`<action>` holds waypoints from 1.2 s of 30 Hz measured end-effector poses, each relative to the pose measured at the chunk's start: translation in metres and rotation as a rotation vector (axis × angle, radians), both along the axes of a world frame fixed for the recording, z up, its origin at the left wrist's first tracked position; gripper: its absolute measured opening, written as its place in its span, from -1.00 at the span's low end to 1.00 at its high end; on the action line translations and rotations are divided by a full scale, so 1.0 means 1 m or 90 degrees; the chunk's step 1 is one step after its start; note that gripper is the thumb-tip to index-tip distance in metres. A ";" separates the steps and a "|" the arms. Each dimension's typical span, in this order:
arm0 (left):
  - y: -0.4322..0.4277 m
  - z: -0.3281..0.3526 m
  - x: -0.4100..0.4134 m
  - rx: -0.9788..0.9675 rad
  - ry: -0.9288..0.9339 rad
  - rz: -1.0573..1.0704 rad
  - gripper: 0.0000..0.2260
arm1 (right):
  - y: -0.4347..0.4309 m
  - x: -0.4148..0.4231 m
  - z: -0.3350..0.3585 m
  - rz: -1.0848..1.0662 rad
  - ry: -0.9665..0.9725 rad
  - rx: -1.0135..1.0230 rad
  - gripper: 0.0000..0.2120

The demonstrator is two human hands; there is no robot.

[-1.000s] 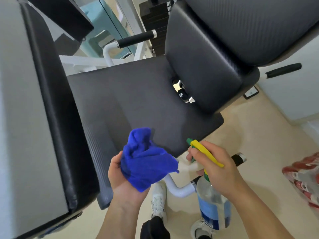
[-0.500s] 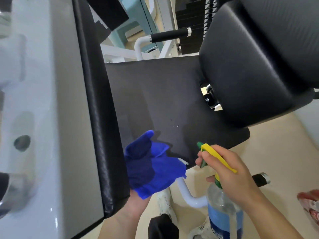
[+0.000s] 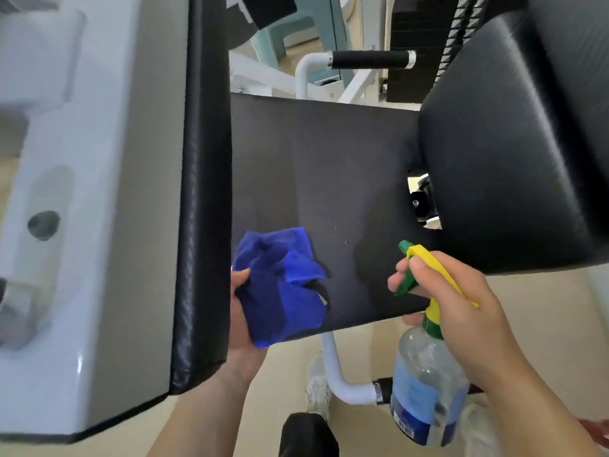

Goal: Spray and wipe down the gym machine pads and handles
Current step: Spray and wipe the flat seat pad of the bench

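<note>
The left hand (image 3: pixel 240 324) grips a bunched blue microfiber cloth (image 3: pixel 280 288) over the seat pad's (image 3: pixel 329 166) near edge. The right hand (image 3: pixel 461 305) is wrapped round a spray bottle (image 3: pixel 425 390), a finger on the trigger. A few droplets (image 3: pixel 341 234) dot the pad. A bulky back pad (image 3: pixel 510 159) overhangs at right and a side pad (image 3: pixel 204 192) walls off the left.

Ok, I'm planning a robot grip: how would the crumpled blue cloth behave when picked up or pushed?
The crumpled blue cloth looks floppy: it bunches and folds over the left hand, so it would likely drape, not hold shape. Thin fabric edges suggest it is light. Pushed over the black padded seat, it would likely bunch unless pressed flat.
</note>
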State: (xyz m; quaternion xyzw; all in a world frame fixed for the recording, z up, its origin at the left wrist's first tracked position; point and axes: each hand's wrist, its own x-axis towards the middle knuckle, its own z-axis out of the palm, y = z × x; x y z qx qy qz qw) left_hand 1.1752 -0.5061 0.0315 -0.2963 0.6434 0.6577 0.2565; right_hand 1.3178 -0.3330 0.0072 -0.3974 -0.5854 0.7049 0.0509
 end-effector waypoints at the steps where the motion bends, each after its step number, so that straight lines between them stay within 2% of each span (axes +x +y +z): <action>1: 0.001 -0.004 -0.001 -0.102 0.081 -0.049 -0.75 | 0.002 0.001 -0.003 0.009 0.008 -0.009 -0.75; 3: 0.007 -0.016 0.006 -0.358 0.299 -0.117 -0.76 | 0.008 0.004 -0.006 0.025 0.019 -0.027 -0.73; 4: 0.015 -0.020 0.014 -0.438 0.401 -0.150 -0.73 | 0.012 0.008 -0.010 0.030 0.021 -0.043 -0.73; 6: 0.031 -0.030 0.021 -0.486 0.560 -0.237 -0.61 | 0.020 0.019 -0.015 0.034 0.026 -0.078 -0.73; 8: 0.049 -0.056 0.017 -0.515 0.644 -0.434 -0.52 | 0.032 0.030 -0.019 0.053 0.036 -0.100 -0.73; 11: 0.069 -0.095 0.005 -0.778 0.644 -0.850 -0.48 | 0.044 0.044 -0.031 0.067 0.048 -0.095 -0.74; 13: 0.067 -0.105 0.006 -0.802 0.643 -0.975 -0.46 | 0.048 0.047 -0.036 0.078 0.054 -0.105 -0.76; 17: 0.039 -0.103 0.015 -0.709 0.803 -1.181 -0.52 | 0.049 0.040 -0.045 0.109 0.076 -0.137 -0.77; 20: 0.046 -0.107 -0.003 -0.739 0.795 -1.157 -0.52 | 0.047 0.025 -0.044 0.131 0.080 -0.161 -0.73; 24: 0.095 -0.115 -0.062 -0.830 0.732 -1.003 -0.48 | 0.052 0.004 -0.043 0.124 0.087 -0.160 -0.76; 29: 0.148 -0.109 -0.150 -0.952 0.609 -0.842 -0.50 | 0.060 -0.025 -0.042 0.121 0.096 -0.018 -0.69; 32: 0.141 -0.112 -0.134 -0.957 0.663 -0.861 -0.51 | 0.064 -0.038 -0.044 0.120 0.083 0.033 -0.65; 36: 0.070 -0.105 -0.052 -0.848 0.733 -0.989 -0.50 | 0.065 -0.043 -0.045 0.120 0.053 0.000 -0.70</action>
